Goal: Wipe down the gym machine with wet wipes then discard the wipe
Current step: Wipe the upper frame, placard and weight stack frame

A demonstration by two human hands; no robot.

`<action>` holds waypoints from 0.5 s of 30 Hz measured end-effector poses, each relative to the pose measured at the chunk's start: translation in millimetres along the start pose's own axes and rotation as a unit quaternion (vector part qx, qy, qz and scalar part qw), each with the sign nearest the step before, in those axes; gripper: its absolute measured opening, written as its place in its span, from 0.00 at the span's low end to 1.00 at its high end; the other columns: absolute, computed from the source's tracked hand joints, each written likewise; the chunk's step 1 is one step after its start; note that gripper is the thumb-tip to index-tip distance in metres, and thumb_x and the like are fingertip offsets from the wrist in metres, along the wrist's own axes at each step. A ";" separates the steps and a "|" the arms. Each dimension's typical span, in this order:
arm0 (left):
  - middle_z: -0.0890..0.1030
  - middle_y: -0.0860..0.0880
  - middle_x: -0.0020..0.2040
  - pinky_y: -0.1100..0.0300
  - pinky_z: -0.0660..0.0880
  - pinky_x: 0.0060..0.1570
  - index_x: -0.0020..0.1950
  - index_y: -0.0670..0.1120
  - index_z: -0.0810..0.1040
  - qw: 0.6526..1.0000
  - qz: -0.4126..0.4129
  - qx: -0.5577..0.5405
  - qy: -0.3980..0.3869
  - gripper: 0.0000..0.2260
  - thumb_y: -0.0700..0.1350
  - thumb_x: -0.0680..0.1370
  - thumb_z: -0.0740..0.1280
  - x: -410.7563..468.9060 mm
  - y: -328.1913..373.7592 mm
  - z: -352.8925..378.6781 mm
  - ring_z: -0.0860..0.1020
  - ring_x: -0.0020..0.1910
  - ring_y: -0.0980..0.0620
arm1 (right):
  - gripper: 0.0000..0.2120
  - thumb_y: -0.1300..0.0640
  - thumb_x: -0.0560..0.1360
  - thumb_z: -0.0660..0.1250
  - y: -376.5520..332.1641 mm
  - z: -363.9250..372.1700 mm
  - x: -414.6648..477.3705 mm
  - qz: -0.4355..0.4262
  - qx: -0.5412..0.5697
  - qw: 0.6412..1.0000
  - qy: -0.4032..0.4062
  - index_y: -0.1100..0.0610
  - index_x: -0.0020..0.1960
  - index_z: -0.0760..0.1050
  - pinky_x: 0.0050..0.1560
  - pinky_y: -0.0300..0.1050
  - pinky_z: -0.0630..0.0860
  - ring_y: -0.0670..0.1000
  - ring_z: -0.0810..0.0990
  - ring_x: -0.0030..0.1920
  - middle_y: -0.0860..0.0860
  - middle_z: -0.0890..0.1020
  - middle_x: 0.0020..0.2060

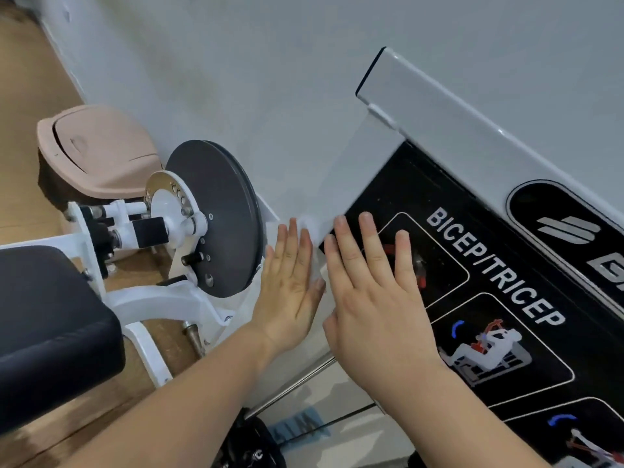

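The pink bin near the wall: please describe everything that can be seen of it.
The bin has a pale pink lid with an inset flap, closed, over a dark body; both look like plastic. It stands upright on the wooden floor, close beside the white wall. The machine's black disc and white bracket stand in front and hide its lower right part. Nothing else is seen touching it.

Light brown wooden floor, bordered by a pale wall. Standing on it: a pink-lidded bin against the wall and, just beside it, the gym machine with its white frame.
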State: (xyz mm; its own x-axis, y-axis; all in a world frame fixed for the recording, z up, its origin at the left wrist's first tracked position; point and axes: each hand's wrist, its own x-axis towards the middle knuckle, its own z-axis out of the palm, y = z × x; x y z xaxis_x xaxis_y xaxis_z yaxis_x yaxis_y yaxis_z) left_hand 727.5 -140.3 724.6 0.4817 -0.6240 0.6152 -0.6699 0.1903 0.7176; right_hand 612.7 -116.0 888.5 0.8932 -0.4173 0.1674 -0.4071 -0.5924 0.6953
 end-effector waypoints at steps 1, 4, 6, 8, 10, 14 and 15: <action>0.31 0.50 0.81 0.45 0.35 0.78 0.80 0.54 0.29 1.000 -0.020 0.020 -0.003 0.34 0.51 0.86 0.54 -11.3 -9.2 7.9 0.34 0.81 0.47 | 0.37 0.47 0.81 0.48 -7.8 2.8 -0.9 -0.020 0.002 0.999 -0.032 0.62 0.81 0.36 0.74 0.68 0.25 0.64 0.26 0.78 0.62 0.33 0.80; 0.27 0.51 0.80 0.46 0.34 0.77 0.79 0.51 0.27 0.996 -0.073 0.057 -0.020 0.40 0.52 0.85 0.60 -35.7 -36.2 27.0 0.33 0.80 0.48 | 0.38 0.45 0.83 0.44 -40.1 13.6 0.9 -0.055 0.008 0.991 -0.121 0.63 0.77 0.24 0.69 0.70 0.21 0.66 0.18 0.73 0.63 0.23 0.75; 0.26 0.49 0.79 0.44 0.38 0.77 0.81 0.44 0.34 0.993 -0.075 0.092 -0.027 0.34 0.60 0.85 0.48 -43.7 -41.3 33.4 0.34 0.81 0.47 | 0.40 0.45 0.82 0.46 -59.7 24.9 -0.5 -0.029 0.039 0.991 -0.122 0.63 0.77 0.24 0.70 0.70 0.21 0.65 0.18 0.73 0.63 0.22 0.74; 0.28 0.47 0.80 0.39 0.46 0.79 0.82 0.41 0.39 0.990 -0.098 0.099 -0.038 0.34 0.63 0.83 0.37 -51.6 -49.1 36.6 0.38 0.81 0.45 | 0.43 0.46 0.79 0.54 -85.3 47.5 1.3 0.002 0.076 0.994 -0.080 0.62 0.81 0.34 0.74 0.68 0.26 0.64 0.24 0.77 0.62 0.30 0.79; 0.32 0.43 0.81 0.34 0.54 0.76 0.82 0.44 0.37 0.990 -0.084 0.110 -0.034 0.31 0.60 0.84 0.34 -56.4 -53.3 39.7 0.42 0.81 0.40 | 0.41 0.47 0.74 0.58 -98.2 67.8 5.4 0.033 0.124 0.991 -0.041 0.61 0.83 0.50 0.79 0.66 0.38 0.63 0.38 0.82 0.59 0.46 0.83; 0.37 0.38 0.82 0.32 0.57 0.75 0.82 0.42 0.39 0.984 -0.085 0.154 -0.040 0.30 0.57 0.84 0.30 -68.4 -69.9 58.6 0.43 0.81 0.36 | 0.37 0.48 0.75 0.54 -111.6 110.0 7.3 0.051 0.180 0.982 0.010 0.59 0.82 0.57 0.79 0.66 0.42 0.63 0.43 0.82 0.55 0.52 0.83; 0.38 0.38 0.82 0.34 0.55 0.76 0.83 0.41 0.42 0.980 -0.113 0.153 -0.054 0.33 0.59 0.83 0.30 -76.6 -78.0 63.5 0.41 0.81 0.37 | 0.36 0.47 0.76 0.55 -118.0 120.5 6.8 0.060 0.191 0.980 0.018 0.58 0.83 0.57 0.79 0.66 0.41 0.64 0.42 0.82 0.54 0.51 0.83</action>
State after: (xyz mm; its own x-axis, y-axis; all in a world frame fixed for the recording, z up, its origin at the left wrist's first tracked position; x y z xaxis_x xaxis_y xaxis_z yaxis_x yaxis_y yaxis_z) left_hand 706.9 -155.5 600.8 0.5856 -0.7042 0.4016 -0.6987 -0.1873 0.6905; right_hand 643.9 -132.0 723.3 0.8383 -0.4783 0.2616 -0.5445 -0.7580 0.3590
